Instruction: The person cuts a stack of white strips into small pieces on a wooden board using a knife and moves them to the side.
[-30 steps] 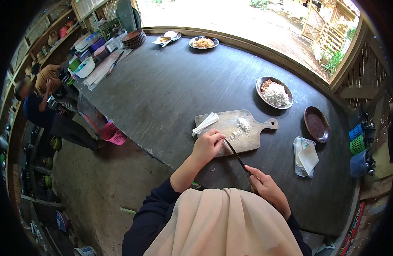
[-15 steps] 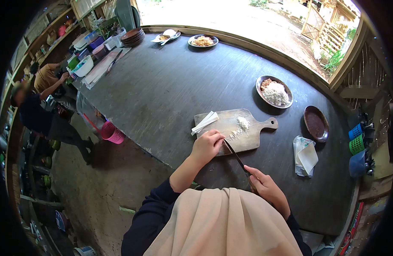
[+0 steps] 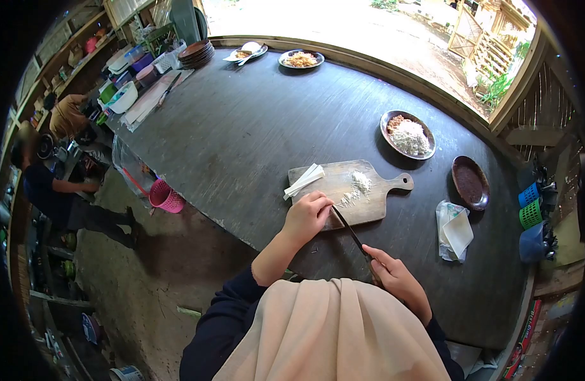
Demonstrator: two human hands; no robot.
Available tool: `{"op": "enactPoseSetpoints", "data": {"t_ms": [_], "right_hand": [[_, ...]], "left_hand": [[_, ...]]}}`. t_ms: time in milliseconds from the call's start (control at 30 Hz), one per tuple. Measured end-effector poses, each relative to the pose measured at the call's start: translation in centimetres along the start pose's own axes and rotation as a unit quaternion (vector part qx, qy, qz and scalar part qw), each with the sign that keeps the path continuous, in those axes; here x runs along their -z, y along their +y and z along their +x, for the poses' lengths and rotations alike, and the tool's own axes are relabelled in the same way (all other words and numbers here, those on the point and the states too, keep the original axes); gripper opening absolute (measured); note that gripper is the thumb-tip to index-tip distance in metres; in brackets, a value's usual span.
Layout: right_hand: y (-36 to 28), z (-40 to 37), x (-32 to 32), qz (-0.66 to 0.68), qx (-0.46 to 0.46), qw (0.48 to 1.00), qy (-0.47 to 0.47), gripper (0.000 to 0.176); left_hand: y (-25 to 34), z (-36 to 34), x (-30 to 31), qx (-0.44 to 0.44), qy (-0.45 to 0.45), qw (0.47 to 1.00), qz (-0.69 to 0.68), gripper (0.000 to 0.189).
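Observation:
My right hand [image 3: 397, 279] is wrapped round the handle of a dark-bladed knife [image 3: 349, 230], which slants up and left to the wooden cutting board [image 3: 384, 190]. My left hand [image 3: 308, 219] is closed at the board's near left edge, its bunched fingertips beside the knife's tip. What those fingers pinch is hidden. White strips [image 3: 305, 180] lie together on the board's left side, just beyond my left hand. To their right is a small heap of finely chopped white pieces [image 3: 361, 182], with crumbs scattered towards the knife.
Beyond the board stands a bowl [image 3: 408, 135] of white pieces and brown food. An oval brown dish [image 3: 470, 183] and a plastic packet [image 3: 453, 232] lie to the right. Two filled plates [image 3: 300, 60] sit at the far edge. Co-workers [image 3: 57, 190] are at the left, near a pink basket [image 3: 166, 196].
My hands and the knife have hardly moved. At the left, the nearer co-worker has shifted, with an arm lowered from the table's corner.

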State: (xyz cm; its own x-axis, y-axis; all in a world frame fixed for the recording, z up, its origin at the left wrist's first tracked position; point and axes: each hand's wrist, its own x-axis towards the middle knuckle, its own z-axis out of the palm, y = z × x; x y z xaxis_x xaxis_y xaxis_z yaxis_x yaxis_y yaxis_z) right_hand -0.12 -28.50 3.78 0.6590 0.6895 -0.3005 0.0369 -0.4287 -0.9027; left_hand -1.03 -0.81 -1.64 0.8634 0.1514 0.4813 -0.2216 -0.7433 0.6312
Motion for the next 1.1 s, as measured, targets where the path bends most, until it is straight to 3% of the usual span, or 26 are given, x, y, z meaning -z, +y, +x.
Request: {"op": "enactPoseSetpoints", "data": {"t_ms": [767, 1100], "right_hand": [[-1.4, -0.3, -0.4, -0.05, -0.008, 0.999, 0.004, 0.039], [-0.1, -0.3, -0.3, -0.062, 0.029, 0.998, 0.007, 0.039]], "left_hand": [[0.2, -0.1, 0.1, 0.001, -0.01, 1.0, 0.001, 0.009], [0.4, -0.1, 0.2, -0.014, -0.01, 1.0, 0.005, 0.009]]}}
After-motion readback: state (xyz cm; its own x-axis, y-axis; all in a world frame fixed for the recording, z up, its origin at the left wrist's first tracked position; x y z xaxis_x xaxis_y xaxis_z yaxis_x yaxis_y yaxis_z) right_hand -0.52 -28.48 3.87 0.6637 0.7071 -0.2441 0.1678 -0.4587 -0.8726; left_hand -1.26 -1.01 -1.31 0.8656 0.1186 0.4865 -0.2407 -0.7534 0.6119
